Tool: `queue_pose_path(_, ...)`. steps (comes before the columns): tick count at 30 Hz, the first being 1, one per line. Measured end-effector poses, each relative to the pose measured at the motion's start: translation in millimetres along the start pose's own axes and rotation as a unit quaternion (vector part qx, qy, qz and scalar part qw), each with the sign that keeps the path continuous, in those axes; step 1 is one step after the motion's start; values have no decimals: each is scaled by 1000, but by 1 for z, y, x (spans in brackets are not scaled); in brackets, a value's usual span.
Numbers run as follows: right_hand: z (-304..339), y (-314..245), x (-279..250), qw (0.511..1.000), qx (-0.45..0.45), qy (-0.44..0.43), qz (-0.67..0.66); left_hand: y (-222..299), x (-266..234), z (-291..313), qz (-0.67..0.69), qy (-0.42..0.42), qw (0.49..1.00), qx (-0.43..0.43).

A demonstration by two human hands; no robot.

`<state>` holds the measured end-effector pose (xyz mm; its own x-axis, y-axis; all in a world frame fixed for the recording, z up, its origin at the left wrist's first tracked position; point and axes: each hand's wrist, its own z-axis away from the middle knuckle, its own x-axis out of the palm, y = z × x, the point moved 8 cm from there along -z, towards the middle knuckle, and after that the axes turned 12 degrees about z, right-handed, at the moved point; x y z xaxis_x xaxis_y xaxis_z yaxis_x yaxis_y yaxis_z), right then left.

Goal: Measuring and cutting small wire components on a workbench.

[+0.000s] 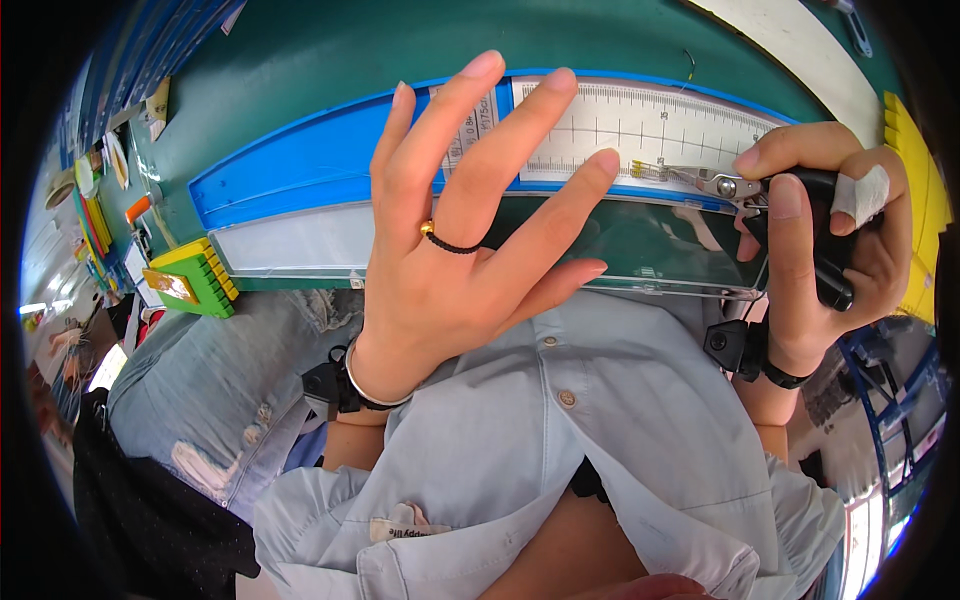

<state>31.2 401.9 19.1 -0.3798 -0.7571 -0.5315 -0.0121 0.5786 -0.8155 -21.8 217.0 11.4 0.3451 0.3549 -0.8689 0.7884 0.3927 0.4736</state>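
Observation:
My left hand (425,275) is spread, palm down, over a long blue tray (310,160), and holds nothing. Its index fingertip is close to some tiny yellowish metal pieces (645,169), too small to name. They are on a white sheet with a printed ruler scale (610,115), set in the tray. My right hand (880,255), one finger wrapped in white tape, grips small pliers (738,187) with black handles. The narrow jaws point left at the tiny pieces; whether they touch or pinch one cannot be made out.
A clear plastic lid (600,255) extends from the tray's near side. Green and yellow blocks (200,280) stand at the left table edge, a yellow ridged piece (925,215) at the right. A thin bent wire (690,65) lies beyond the tray on the green tabletop (400,40).

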Motion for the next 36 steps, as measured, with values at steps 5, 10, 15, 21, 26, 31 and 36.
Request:
queue_pose_path(5,0,0,-1,1000,-20,2,20,-1,4,2,5,11,1000,16)
queue_pose_path(10,1,1,0,1000,0,3,3,-2,5,2,27,2,1000,8)
queue_pose_path(15,2,4,-8,1000,-5,8,-24,2,6,-1,22,-3,1000,9)
queue_pose_path(21,1,-3,-2,998,-62,15,-8,2,6,1,22,1,1000,8)
queue_pose_path(26,2,-3,-5,999,-32,7,8,4,6,-2,27,-2,1000,6)
queue_pose_path(31,3,-3,-5,1000,9,12,-11,3,4,-1,24,0,1000,10)
queue_pose_path(36,8,7,-15,996,33,52,-62,-7,-5,2,106,39,994,-1)
